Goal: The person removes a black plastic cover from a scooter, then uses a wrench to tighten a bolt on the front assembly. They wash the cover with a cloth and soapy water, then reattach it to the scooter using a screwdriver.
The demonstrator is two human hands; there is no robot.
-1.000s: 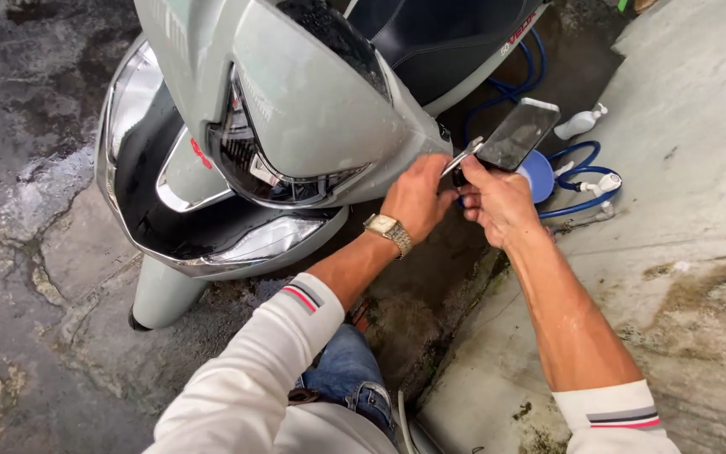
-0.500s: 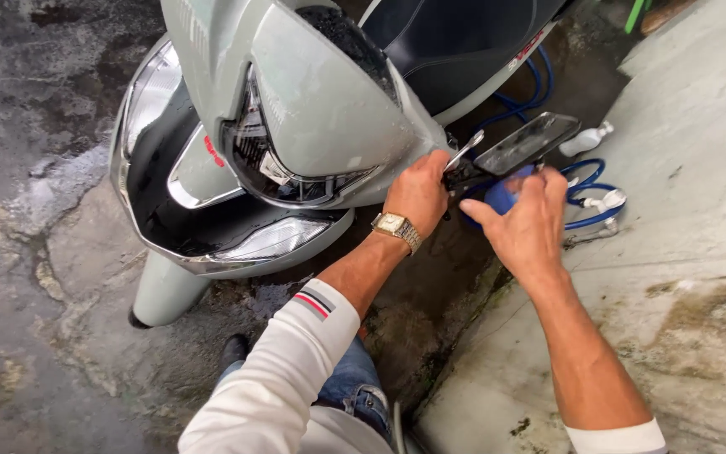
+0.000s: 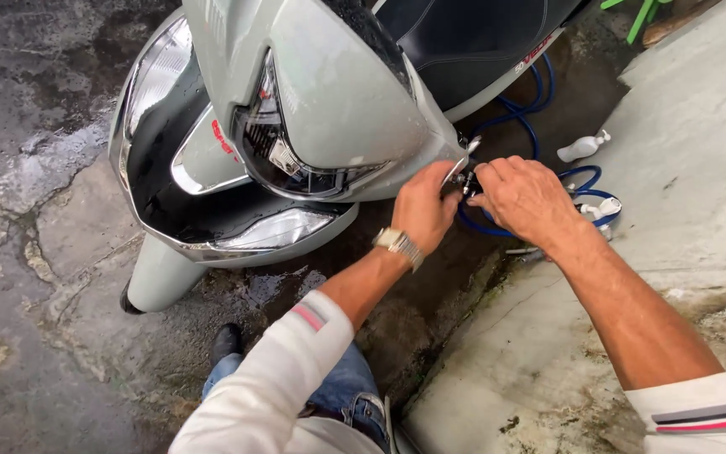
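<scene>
Mirror gone; right hand [image 3: 524, 200] at mount [image 3: 464, 178].

White plastic squeeze bottle [image 3: 581, 148] lies on its side at the edge of the concrete slab [image 3: 699, 168], right of the scooter, nozzle pointing up-right; no label readable. Second white bottle or nozzle piece [image 3: 600, 210] sits inside the coiled blue hose [image 3: 586, 181], partly hidden. Red lettering decal [image 3: 533, 54] on the scooter's grey side panel under the seat. No screens or signs.
</scene>
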